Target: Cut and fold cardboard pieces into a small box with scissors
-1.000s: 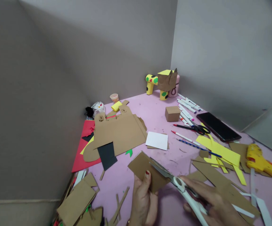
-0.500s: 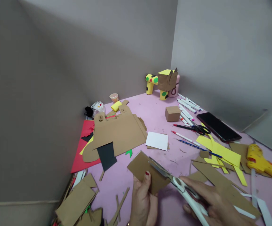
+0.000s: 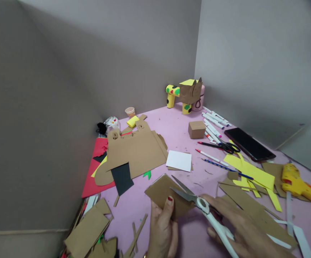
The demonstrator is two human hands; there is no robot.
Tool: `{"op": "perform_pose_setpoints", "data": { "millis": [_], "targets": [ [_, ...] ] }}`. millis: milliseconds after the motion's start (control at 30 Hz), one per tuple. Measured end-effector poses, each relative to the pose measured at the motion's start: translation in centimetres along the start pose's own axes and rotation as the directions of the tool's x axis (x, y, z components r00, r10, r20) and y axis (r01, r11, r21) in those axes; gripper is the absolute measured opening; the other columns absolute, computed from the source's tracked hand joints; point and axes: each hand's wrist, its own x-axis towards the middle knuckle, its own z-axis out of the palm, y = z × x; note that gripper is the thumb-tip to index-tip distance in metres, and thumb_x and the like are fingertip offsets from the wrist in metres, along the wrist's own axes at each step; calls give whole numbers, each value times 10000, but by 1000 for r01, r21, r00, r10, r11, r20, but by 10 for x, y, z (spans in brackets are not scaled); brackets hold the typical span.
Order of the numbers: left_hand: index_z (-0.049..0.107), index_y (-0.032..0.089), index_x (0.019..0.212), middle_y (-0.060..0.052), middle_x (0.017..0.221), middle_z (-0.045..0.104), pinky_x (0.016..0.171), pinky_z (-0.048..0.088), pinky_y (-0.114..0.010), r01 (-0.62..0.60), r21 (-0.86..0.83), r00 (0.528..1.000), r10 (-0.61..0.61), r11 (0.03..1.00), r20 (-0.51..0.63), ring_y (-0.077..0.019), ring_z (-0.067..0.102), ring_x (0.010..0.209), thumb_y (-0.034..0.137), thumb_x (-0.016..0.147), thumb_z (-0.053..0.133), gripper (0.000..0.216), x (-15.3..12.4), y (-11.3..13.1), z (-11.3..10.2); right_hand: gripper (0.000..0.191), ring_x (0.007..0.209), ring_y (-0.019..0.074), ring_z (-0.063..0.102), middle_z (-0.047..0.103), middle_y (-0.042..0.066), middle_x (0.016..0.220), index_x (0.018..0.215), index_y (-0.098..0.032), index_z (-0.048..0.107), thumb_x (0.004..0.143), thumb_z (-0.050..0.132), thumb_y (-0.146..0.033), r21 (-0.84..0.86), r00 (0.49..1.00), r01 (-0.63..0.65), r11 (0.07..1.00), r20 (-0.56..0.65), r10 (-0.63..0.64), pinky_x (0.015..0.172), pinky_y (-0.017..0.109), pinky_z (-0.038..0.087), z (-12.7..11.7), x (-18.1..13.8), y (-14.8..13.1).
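Observation:
My left hand pinches a small piece of brown cardboard between thumb and fingers, near the front of the table. In my right hand is a pair of white-handled scissors, fingers closed round the handles. The scissor blades are spread and reach over the cardboard's right edge, one blade crossing its face close to my left thumb. Just beyond lies a white paper square on a slightly larger cardboard piece. A green paper scrap sits to the left of it.
A big cut cardboard sheet lies at left. Cardboard offcuts pile up at front left. At right are a yellow glue gun, yellow paper strips, a phone, black scissors, markers and a cardboard box.
The scissor blades have opened wider, and my right hand has shifted slightly. The cardboard in my left hand is nearly where it was.

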Motion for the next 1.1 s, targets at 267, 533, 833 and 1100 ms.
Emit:
{"op": "perform_pose_setpoints", "data": {
  "millis": [267,533,833,1100],
  "targets": [
    [242,371,1362,-40,1151,624,903,443,-317,43,-37,999,-42,998,34,-191,599,1013,147,773,610,729,-3,-2,0,467,891,248,652,682,105,955,1193,-178,530,735,587,-247,-7,999,41,999,-16,-41,741,304,546,-7,2,-7],
    [286,377,1342,-21,1091,639,882,465,-311,75,-85,997,-74,994,7,-163,617,958,154,820,549,626,-1,-3,0,486,948,283,651,695,128,1070,1181,-185,589,713,616,-311,-6,1000,-1,1000,-7,1,766,335,548,-16,2,-9],
    [386,293,1299,-34,1027,659,855,493,-309,108,-29,987,-111,994,-113,-158,639,897,169,802,584,549,4,3,2,478,890,277,686,729,61,1039,1201,-242,598,738,628,-356,309,989,-129,942,104,102,743,297,563,0,-21,21],
    [521,215,1176,-52,1038,668,844,503,-288,125,-8,970,-124,992,-209,-139,637,885,129,782,599,411,7,2,2,467,993,300,652,679,123,1132,1158,-173,639,717,628,-326,199,984,-165,966,100,147,820,301,540,0,-25,16]
  ]
}}
